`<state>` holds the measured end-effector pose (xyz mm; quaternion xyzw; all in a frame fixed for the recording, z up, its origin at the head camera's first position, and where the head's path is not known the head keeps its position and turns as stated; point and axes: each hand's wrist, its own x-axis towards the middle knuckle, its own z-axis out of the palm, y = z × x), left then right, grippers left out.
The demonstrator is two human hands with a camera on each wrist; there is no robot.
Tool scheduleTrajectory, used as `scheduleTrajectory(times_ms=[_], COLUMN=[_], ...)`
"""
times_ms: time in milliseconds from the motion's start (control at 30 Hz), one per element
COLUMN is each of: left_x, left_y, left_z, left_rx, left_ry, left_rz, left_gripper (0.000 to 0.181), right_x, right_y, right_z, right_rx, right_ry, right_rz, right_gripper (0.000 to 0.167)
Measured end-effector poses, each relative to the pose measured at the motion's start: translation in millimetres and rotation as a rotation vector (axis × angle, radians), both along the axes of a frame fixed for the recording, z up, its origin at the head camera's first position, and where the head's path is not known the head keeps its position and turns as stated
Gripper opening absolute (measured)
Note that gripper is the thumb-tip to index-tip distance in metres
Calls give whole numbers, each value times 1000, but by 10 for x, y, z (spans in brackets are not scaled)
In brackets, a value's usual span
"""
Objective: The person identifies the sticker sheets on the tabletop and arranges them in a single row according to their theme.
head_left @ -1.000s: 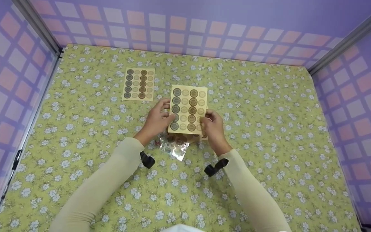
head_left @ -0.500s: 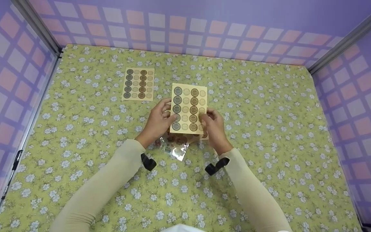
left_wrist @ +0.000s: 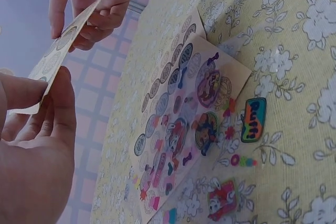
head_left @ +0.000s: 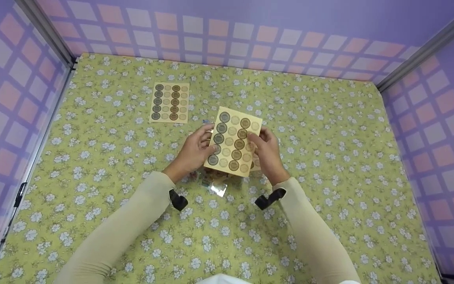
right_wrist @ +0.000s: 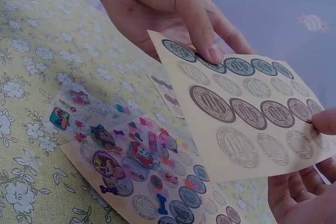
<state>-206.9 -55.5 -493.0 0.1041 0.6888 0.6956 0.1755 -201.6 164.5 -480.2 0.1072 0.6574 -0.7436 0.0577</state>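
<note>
A cream sticker sheet (head_left: 229, 141) with columns of round seal stickers is held up between both hands, tilted clockwise in the head view. My left hand (head_left: 194, 149) pinches its left edge, thumb on the face and fingers behind. My right hand (head_left: 268, 153) grips the right edge the same way. In the left wrist view the sheet (left_wrist: 58, 53) shows nearly edge-on, above the table. Below it lies a clear sheet of cartoon stickers (left_wrist: 176, 135) over more round-seal sheets (right_wrist: 178, 203); the held sheet hides most of this pile in the head view.
Another round-seal sheet (head_left: 169, 102) lies flat to the left, beyond my left hand. A flowered yellow cloth (head_left: 329, 177) covers the table. Purple checked walls (head_left: 231, 35) close the back and both sides.
The held sheet has turned clockwise and shifted slightly right and toward me. My right hand has moved a little to the right with it. The flat sheet at left has stayed put.
</note>
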Motion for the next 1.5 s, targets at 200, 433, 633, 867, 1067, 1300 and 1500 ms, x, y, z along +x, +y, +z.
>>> scheduleTrajectory(times_ms=[200, 433, 633, 867, 1067, 1300, 1500], left_x=[23, 49, 93, 182, 215, 226, 227], left_y=[-18, -48, -82, -117, -102, -63, -45], left_z=[-17, -37, -70, -124, -165, -195, -203], left_rx=[-9, 35, 92, 106, 137, 130, 154], left_ry=[-12, -46, -59, -58, -42, -61, -74], left_rz=[-32, -36, -27, 47, 91, 112, 106], left_gripper=[59, 56, 51, 48, 49, 47, 42], right_x=[-3, -12, -14, -14, -12, -7, -3], right_y=[-16, -19, -9, 0, -3, -26, -38], right_z=[2, 10, 20, 26, 5, -20, -23], right_rx=[9, -8, -7, -38, -24, -8, -10], right_ry=[25, 51, 44, 43, 37, 48, 64], right_rz=[-12, -38, -55, -72, -66, -53, -34], right_gripper=[30, 33, 32, 32, 33, 31, 31])
